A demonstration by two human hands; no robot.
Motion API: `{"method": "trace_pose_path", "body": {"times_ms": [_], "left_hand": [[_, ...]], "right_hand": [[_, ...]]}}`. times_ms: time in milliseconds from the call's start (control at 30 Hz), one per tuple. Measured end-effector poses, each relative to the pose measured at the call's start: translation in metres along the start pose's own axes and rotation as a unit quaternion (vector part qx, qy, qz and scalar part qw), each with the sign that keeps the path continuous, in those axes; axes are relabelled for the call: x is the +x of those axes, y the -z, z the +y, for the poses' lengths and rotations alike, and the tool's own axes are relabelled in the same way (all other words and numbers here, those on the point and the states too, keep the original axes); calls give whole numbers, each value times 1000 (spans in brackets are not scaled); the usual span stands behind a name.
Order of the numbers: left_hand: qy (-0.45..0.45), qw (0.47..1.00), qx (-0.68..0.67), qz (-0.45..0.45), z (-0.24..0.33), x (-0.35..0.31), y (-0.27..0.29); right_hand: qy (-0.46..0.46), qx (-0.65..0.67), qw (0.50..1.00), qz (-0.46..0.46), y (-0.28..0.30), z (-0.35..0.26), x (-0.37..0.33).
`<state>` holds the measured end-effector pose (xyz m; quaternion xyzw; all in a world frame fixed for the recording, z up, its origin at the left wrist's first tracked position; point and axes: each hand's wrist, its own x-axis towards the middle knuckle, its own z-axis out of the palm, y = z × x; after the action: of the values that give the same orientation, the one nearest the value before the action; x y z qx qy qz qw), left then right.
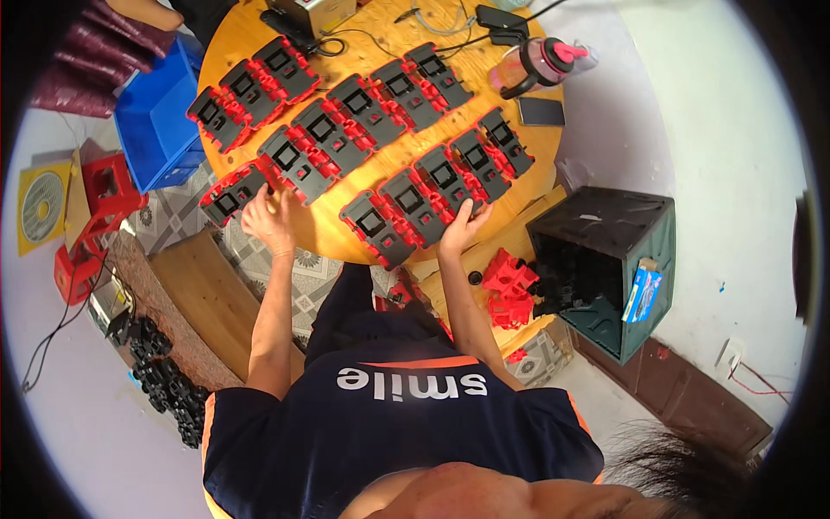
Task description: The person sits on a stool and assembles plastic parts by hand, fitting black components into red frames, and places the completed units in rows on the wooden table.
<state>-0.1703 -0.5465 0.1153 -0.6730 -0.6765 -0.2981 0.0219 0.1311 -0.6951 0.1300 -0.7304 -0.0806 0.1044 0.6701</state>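
Rows of red plastic housings with dark grey faces (357,102) lie on a round wooden table (324,227); each has a small black square frame on it. My left hand (270,223) is at the near-left end, its bent fingers closed on the right edge of a tilted housing (233,195). The fingertips partly hide what they pinch. At the near edge of the right-hand row, my right hand (462,229) grips a housing (443,177), thumb against its near end. Some of its fingers are hidden.
A pink-lidded bottle (529,67) and a phone (541,112) lie at the table's far right, near cables. Right of me, a dark green crate (644,216) holds black parts beside red pieces (508,290). A blue bin (160,117) and red stool (112,195) stand left.
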Motion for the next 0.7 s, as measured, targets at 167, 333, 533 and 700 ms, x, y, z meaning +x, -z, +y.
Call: {"method": "trace_pose_path", "body": {"times_ms": [167,333,533,700], "left_hand": [[-7,999,8,35,-8,10,-13],[-36,999,-4,35,-12,25,-9],[-38,993,102,48,-18,44,-6],[-36,985,138,99,0,62,2]], "right_hand": [[-40,21,999,3,-14,-7,10],[-95,58,994,-19,-4,-22,-11],[-336,-59,917,-208,53,-58,-94],[-426,91,849,-300,29,-46,-106]]}}
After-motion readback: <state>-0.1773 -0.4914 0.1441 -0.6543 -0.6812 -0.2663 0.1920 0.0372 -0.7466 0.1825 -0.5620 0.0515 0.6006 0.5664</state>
